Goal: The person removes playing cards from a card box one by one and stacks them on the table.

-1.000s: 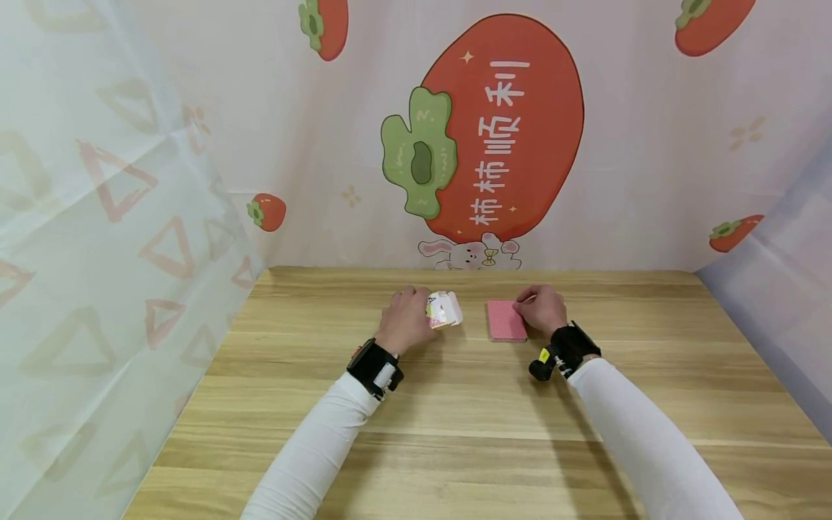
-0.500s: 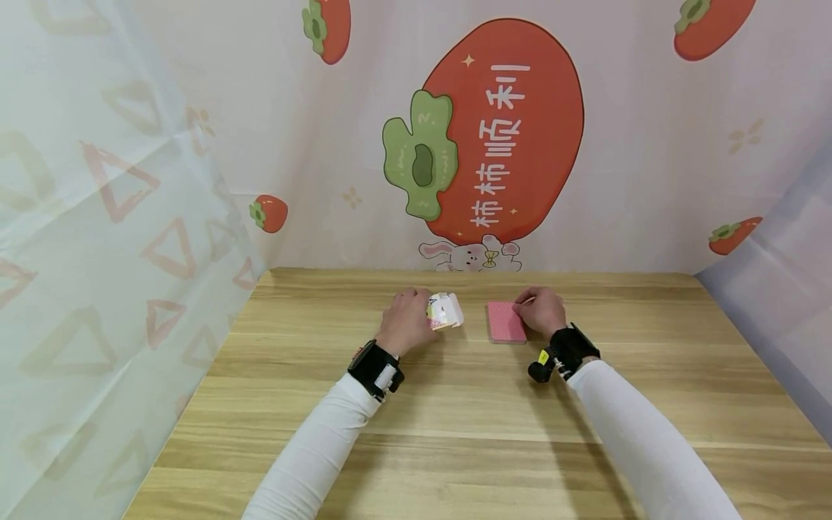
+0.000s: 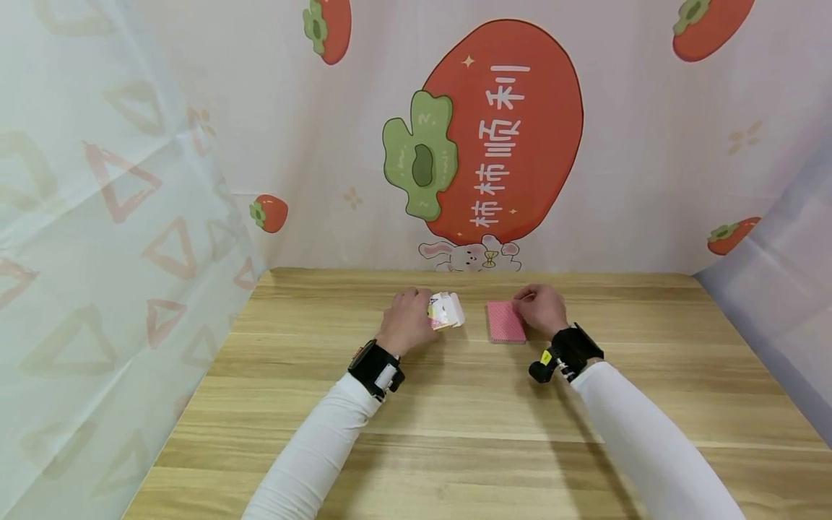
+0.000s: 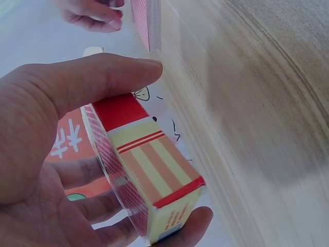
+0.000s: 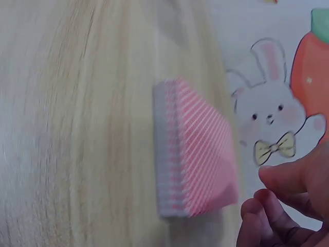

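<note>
My left hand [image 3: 406, 319] grips a playing-card box [image 4: 149, 159] between thumb and fingers, with its white flap end [image 3: 450, 309] pointing right and hanging open. The left wrist view shows its red and yellow striped side and patterned red-and-white back. Just right of it, a deck of cards [image 3: 503, 323] lies squared on the table, its red patterned back up. Beside the deck's right edge is my right hand [image 3: 544, 309], its fingers loosely bent. In the right wrist view the fingertips [image 5: 267, 198] stand apart from the deck and pinch nothing.
The wooden table [image 3: 422, 448] ends just beyond the hands at a printed cloth backdrop [image 3: 364, 238] with persimmons and a white rabbit. Another patterned cloth [image 3: 117, 289] hangs along the left side. Black wrist cameras [image 3: 377, 370] are strapped on both wrists.
My right wrist has shifted very slightly to the right. The left hand with the card box and the deck on the table look the same.
</note>
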A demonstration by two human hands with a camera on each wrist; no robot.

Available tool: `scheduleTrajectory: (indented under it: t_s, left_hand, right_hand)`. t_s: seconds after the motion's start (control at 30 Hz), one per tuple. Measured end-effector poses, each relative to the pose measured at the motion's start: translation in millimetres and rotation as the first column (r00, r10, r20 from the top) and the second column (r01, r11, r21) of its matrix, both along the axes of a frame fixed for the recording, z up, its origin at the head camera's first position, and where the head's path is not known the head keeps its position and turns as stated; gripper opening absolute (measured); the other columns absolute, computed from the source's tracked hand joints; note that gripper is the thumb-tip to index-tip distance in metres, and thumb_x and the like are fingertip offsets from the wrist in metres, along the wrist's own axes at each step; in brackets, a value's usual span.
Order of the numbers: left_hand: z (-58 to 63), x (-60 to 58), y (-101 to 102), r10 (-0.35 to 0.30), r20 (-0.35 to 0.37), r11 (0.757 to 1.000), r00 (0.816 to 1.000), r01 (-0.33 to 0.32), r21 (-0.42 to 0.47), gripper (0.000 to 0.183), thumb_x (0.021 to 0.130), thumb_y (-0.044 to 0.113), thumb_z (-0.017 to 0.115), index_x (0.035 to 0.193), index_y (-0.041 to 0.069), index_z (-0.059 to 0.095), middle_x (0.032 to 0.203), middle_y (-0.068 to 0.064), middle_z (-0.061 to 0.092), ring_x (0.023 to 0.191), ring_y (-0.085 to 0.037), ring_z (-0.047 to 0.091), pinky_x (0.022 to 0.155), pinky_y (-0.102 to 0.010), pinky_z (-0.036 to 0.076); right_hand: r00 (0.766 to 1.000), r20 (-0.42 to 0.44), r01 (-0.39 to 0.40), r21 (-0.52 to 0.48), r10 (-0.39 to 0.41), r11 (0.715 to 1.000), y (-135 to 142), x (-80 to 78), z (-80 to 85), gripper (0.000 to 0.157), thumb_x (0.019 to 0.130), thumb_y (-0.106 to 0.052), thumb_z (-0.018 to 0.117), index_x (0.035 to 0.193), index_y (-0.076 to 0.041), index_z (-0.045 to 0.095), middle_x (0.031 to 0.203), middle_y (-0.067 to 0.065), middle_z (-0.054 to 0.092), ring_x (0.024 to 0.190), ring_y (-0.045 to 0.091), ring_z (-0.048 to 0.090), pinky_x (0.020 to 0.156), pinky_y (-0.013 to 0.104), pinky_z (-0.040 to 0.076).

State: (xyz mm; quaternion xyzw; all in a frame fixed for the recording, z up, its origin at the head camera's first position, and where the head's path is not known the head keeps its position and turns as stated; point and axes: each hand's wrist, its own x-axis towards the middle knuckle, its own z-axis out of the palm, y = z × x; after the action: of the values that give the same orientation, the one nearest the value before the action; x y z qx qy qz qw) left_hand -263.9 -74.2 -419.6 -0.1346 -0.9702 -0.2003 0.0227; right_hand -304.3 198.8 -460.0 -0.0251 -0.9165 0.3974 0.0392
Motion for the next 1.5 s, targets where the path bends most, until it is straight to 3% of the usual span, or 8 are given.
scheduleTrajectory:
  t_s: [0.2, 0.4, 0.6, 0.8, 1.17, 1.5]
  left_hand:
    - [0.1, -1.3, 3, -0.019, -0.002, 1.000, 1.000, 0.019, -0.003, 0.066, 0.069, 0.018, 0.092, 0.127, 0.003, 0.063, 0.113, -0.015, 0.060, 0.101, -0.030, 0.056, 0.075, -0.049, 0.052]
    - [0.9, -2.2, 6, -0.034, -0.013, 0.999, 0.999, 0.034, -0.008, 0.067, 0.069, 0.018, 0.092, 0.128, 0.003, 0.063, 0.112, -0.014, 0.060, 0.101, -0.030, 0.056, 0.075, -0.049, 0.053]
    - [3.5, -2.2, 9, -0.063, -0.029, 0.998, 0.998, 0.063, -0.012, 0.067, 0.068, 0.016, 0.094, 0.126, 0.002, 0.064, 0.110, -0.015, 0.061, 0.098, -0.031, 0.057, 0.075, -0.046, 0.053]
    - [4.6, -4.5, 12, -0.094, -0.054, 0.993, 0.994, 0.089, -0.077, 0.063, 0.069, 0.016, 0.092, 0.123, 0.005, 0.063, 0.113, -0.013, 0.061, 0.100, -0.031, 0.057, 0.074, -0.045, 0.053]
    - [3.3, -10.2, 17, -0.124, -0.076, 0.987, 0.989, 0.115, -0.108, 0.067, 0.071, 0.010, 0.087, 0.132, 0.007, 0.060, 0.121, -0.012, 0.060, 0.109, -0.033, 0.055, 0.078, -0.049, 0.054]
    - [4.2, -11.0, 19, -0.139, -0.107, 0.984, 0.985, 0.126, -0.122, 0.064, 0.069, 0.010, 0.088, 0.128, 0.007, 0.062, 0.114, -0.012, 0.061, 0.101, -0.030, 0.056, 0.071, -0.045, 0.054]
  right_hand:
    - [0.993, -0.068, -0.098, -0.093, 0.091, 0.991, -18, 17.4, 22.0, 0.013, 0.094, -0.010, 0.070, 0.100, 0.001, 0.073, 0.096, 0.016, 0.071, 0.085, 0.027, 0.062, 0.070, 0.033, 0.049]
    - [0.971, -0.125, -0.219, -0.108, 0.205, 0.970, -41, 33.7, 35.9, 0.011, 0.093, -0.010, 0.072, 0.099, -0.001, 0.075, 0.094, 0.011, 0.071, 0.085, 0.027, 0.063, 0.074, 0.035, 0.051]
    - [0.950, -0.109, -0.305, -0.117, 0.293, 0.945, -59, 39.6, 39.9, 0.012, 0.094, -0.011, 0.073, 0.101, -0.002, 0.076, 0.093, 0.009, 0.070, 0.081, 0.024, 0.061, 0.070, 0.033, 0.052]
    - [0.929, -0.069, -0.370, -0.136, 0.364, 0.919, -69, 40.0, 40.9, 0.010, 0.094, -0.007, 0.072, 0.102, -0.003, 0.077, 0.095, 0.009, 0.070, 0.078, 0.022, 0.061, 0.067, 0.031, 0.053]
    - [0.953, -0.038, -0.303, -0.150, 0.300, 0.941, -76, 31.7, 29.9, 0.008, 0.091, -0.013, 0.077, 0.089, -0.005, 0.077, 0.081, 0.004, 0.069, 0.068, 0.019, 0.056, 0.056, 0.029, 0.046]
    - [0.971, 0.011, -0.234, -0.158, 0.239, 0.959, -83, 31.2, 25.8, 0.014, 0.084, -0.012, 0.081, 0.074, -0.005, 0.073, 0.073, 0.004, 0.065, 0.064, 0.019, 0.054, 0.054, 0.028, 0.044]
